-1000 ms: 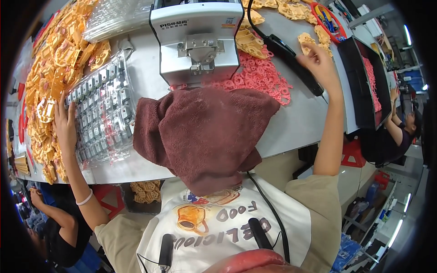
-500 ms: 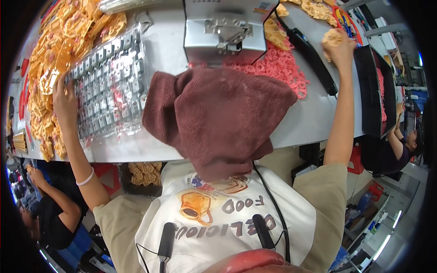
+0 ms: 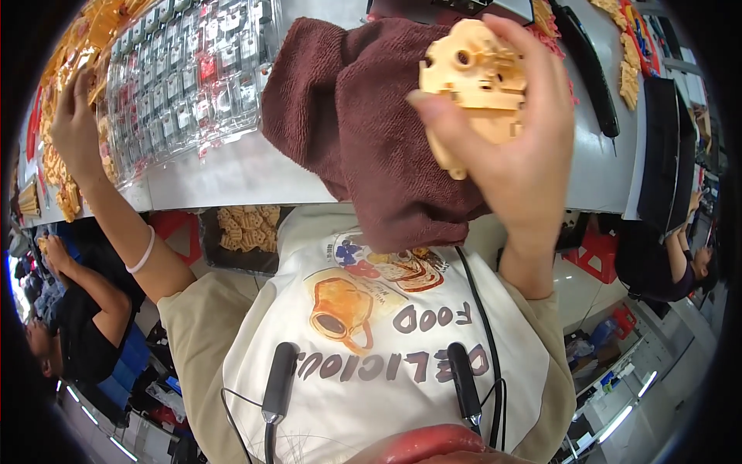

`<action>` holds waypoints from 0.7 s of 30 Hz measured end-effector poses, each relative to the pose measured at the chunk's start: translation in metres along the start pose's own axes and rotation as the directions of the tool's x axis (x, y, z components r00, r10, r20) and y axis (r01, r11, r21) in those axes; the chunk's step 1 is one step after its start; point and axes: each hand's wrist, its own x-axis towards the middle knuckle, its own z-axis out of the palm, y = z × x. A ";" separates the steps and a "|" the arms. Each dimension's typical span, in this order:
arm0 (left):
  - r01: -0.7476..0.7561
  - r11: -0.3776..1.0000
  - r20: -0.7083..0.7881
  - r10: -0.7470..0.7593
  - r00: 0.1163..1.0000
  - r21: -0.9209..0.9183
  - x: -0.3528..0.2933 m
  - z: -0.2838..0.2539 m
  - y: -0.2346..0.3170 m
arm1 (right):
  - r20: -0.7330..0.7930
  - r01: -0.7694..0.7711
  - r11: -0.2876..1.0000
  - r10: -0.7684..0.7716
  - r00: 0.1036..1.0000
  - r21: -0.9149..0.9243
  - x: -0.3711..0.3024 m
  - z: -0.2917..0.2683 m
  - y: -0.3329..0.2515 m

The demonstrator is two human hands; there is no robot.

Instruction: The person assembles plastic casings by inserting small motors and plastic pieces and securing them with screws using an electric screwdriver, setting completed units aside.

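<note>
My right hand (image 3: pixel 525 147) grips a pale yellow moulded plastic part (image 3: pixel 473 81), thumb on its near side and fingers round the far right edge. Round openings and small ribs show on it. It is held up over a maroon towel (image 3: pixel 386 131) draped at the table's front edge. At the far left, my left hand (image 3: pixel 76 135) reaches to a heap of yellow-orange plastic parts (image 3: pixel 77 39), its fingers stretched out and nothing clearly in them. Right beside that hand lies a clear plastic tray (image 3: pixel 251 116) holding rows of small metal-and-white components.
A silver metal device (image 3: pixel 506 9) stands behind the towel, with pink pieces (image 3: pixel 545 27) beside it. To the right are a black handheld tool (image 3: pixel 585 69) and a black box (image 3: pixel 665 155). Below the table sits a dark bin (image 3: pixel 239 259) of yellow parts. Other people work at both sides.
My right hand has brought the yellow part from the far right in over the towel, nearer to me. My left hand stays by the heap. The whole view has shifted, with the table higher up.
</note>
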 end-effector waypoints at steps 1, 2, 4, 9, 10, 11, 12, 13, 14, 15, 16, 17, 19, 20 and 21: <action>-0.057 0.998 -0.074 0.056 0.996 -0.006 -0.002 -0.007 0.007 | 0.008 -0.041 0.997 0.041 0.999 -0.067 -0.004 0.006 -0.007; -0.110 0.992 -0.071 0.105 0.992 -0.068 -0.008 -0.014 0.020 | 0.009 -0.045 0.997 0.046 0.999 -0.068 -0.007 0.014 -0.008; -0.155 0.977 -0.100 0.141 0.985 -0.150 -0.023 -0.026 0.042 | -0.120 -0.071 0.955 0.037 0.992 -0.289 -0.015 0.025 -0.008; -0.316 0.819 -0.111 0.300 0.947 -0.479 -0.052 -0.033 0.074 | -0.202 0.120 0.953 -0.180 0.963 -0.278 -0.019 0.032 -0.006; -0.267 0.707 -0.081 0.285 0.955 -0.655 -0.063 -0.028 0.084 | -0.213 0.139 0.967 -0.185 0.959 -0.213 -0.018 0.031 -0.007; -0.204 0.564 -0.049 0.277 0.960 -0.800 -0.075 -0.022 0.096 | -0.212 0.142 0.967 -0.187 0.959 -0.211 -0.018 0.025 -0.006; -0.205 0.465 -0.065 0.298 0.952 -0.861 -0.084 -0.015 0.111 | -0.185 0.131 0.979 -0.159 0.970 -0.155 -0.021 0.015 -0.004; -0.200 0.357 -0.082 0.320 0.944 -0.912 -0.092 -0.004 0.127 | -0.158 0.114 0.988 -0.129 0.979 -0.101 -0.022 0.006 -0.006; -0.147 0.265 -0.063 0.300 0.952 -0.953 -0.100 0.016 0.145 | -0.220 0.074 0.996 -0.082 0.972 -0.043 -0.023 0.003 -0.008; -0.122 0.392 0.030 0.360 0.932 -0.912 -0.112 0.016 0.161 | -0.219 0.078 0.997 -0.083 0.972 -0.028 -0.024 0.000 -0.006; -0.079 0.307 0.046 0.381 0.924 -0.949 -0.116 0.026 0.160 | -0.231 0.099 0.991 -0.076 0.970 0.090 -0.025 -0.003 -0.004; -0.064 0.104 -0.003 0.504 0.864 -0.992 -0.121 0.033 0.171 | -0.243 0.120 0.971 -0.067 0.968 0.208 -0.026 -0.006 -0.001; 0.029 -0.028 0.008 0.582 0.813 -0.999 -0.127 0.043 0.181 | -0.283 0.213 0.933 -0.129 0.950 0.290 -0.022 -0.003 0.015; 0.031 -0.028 0.009 0.590 0.807 -0.999 -0.129 0.045 0.189 | -0.220 0.235 0.907 -0.164 0.962 0.351 -0.023 -0.006 0.012; 0.065 -0.059 0.018 0.592 0.805 -0.996 -0.133 0.047 0.197 | -0.155 0.253 0.874 -0.206 0.966 0.415 -0.024 -0.006 0.011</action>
